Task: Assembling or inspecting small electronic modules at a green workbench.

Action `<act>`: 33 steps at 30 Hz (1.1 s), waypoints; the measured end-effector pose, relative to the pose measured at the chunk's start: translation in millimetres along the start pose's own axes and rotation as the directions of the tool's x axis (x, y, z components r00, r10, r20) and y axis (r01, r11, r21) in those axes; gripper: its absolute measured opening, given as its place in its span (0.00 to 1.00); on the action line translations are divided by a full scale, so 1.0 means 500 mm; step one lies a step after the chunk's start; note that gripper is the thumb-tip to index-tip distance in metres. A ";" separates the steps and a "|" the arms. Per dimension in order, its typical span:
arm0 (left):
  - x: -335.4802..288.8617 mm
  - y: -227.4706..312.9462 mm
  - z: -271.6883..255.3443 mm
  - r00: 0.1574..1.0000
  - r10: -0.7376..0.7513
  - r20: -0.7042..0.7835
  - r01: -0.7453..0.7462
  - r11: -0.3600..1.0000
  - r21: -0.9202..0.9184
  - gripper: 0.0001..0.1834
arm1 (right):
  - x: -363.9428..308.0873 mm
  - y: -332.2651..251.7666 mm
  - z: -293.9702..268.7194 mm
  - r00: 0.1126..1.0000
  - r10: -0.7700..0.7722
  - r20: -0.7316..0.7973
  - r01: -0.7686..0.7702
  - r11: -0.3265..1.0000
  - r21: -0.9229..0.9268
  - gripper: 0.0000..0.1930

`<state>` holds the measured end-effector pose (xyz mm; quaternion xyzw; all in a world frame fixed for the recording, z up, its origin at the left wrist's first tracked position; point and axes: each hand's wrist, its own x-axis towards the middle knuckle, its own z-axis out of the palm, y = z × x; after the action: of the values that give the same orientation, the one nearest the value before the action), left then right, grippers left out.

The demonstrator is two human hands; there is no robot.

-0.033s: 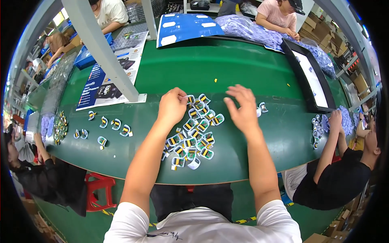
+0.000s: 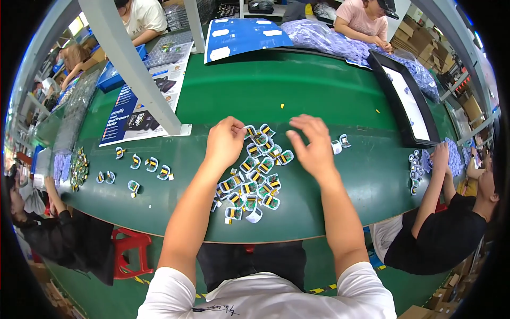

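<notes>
A loose pile of small white plastic shells with green circuit boards [image 2: 258, 175] lies on the green table in front of me; several carry a black and yellow part. My left hand [image 2: 224, 141] is at the pile's upper left, thumb and forefinger pinched on the edge of one white shell [image 2: 249, 131]. To the right of the pile, my right hand [image 2: 312, 146] hovers with thumb and fingers apart, holding nothing. Just beyond it lie two more shells [image 2: 337, 147], one partly turned over.
Several more shells [image 2: 152, 163] are scattered at the left. A grey post [image 2: 138, 74] rises from the table, over a printed sheet [image 2: 119, 114]. At the right stands a black-rimmed tray [image 2: 406, 101]. Co-workers sit on both sides and across, one with hands at a shell cluster [image 2: 414, 170].
My right hand has shifted a little left, closer to the pile, uncovering more of the shell beside it. The left hand has hardly moved.
</notes>
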<state>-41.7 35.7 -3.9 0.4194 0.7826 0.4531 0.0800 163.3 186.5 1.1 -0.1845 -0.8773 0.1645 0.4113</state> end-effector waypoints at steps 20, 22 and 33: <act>-0.100 0.063 -0.023 0.981 0.130 0.143 -0.058 0.905 -0.421 0.13 | 0.000 -0.124 0.022 0.971 -0.198 0.135 0.142 0.929 0.343 0.17; -0.098 0.062 -0.027 0.981 0.187 0.057 -0.146 0.894 -0.423 0.14 | 0.000 -0.123 0.014 0.952 -0.285 0.114 0.205 0.866 0.457 0.19; -0.094 0.059 -0.034 0.928 0.358 -0.103 -0.362 0.804 -0.472 0.19 | -0.009 -0.099 0.025 0.980 -0.201 0.005 0.168 0.835 0.523 0.22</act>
<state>-3.0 -2.5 16.7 0.5248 0.5511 0.6423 0.0912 147.0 139.4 12.2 0.0239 -0.8257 0.3605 0.4332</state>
